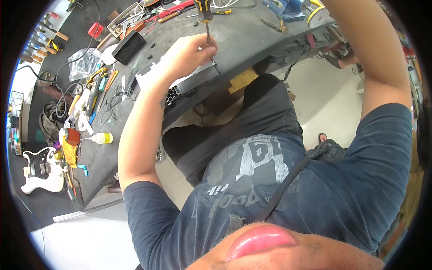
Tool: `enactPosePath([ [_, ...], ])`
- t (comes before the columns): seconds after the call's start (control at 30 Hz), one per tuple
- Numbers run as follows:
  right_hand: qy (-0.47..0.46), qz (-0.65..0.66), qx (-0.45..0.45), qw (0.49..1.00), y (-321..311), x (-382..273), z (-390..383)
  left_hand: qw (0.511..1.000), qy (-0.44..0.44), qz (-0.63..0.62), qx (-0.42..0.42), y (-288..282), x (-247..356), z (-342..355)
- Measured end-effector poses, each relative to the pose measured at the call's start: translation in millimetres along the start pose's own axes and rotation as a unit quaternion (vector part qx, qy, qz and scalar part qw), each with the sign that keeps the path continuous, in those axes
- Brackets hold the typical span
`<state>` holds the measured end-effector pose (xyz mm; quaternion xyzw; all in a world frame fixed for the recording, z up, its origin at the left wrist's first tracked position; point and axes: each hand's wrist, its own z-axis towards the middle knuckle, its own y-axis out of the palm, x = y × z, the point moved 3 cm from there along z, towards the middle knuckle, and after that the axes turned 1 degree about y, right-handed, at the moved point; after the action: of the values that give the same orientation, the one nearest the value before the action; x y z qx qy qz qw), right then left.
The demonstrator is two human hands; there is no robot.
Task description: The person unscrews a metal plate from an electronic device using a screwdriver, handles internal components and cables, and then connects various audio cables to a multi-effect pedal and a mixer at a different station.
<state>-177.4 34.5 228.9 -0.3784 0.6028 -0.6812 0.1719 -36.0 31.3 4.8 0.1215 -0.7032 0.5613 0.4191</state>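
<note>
A screwdriver [204, 12] with a black and yellow handle stands nearly upright at the top of the view. My left hand [191, 54] is closed, its thumb and fingers pinching around the lower shaft. Beneath that hand lies a flat metal casing [195, 83] with a honeycomb vent at one end, at the bench's near edge. The hand and wrist cover much of the casing, and where the screwdriver's tip meets it is hard to make out. My right forearm rises past the upper right edge, leaving that hand outside the picture.
The dark bench [252, 33] curves across the top and left. Pliers [275, 24], a black box [129, 47], a clear plastic bag [85, 64], a small yellow bottle [103, 137] and several hand tools lie on it. A white guitar body [42, 171] sits far left.
</note>
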Motion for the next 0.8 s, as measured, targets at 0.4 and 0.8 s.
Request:
enactPosePath([
  [0.4, 0.018, 0.125, 0.044, 0.991, -2, 3, -15, 1.0, -0.003, -0.016, 0.01, 0, -4, -1],
  [0.8, -0.084, 0.07, -0.063, 0.992, -4, 14, -11, 1.0, 0.001, 0.011, 0.01, 4, 0, -1],
])
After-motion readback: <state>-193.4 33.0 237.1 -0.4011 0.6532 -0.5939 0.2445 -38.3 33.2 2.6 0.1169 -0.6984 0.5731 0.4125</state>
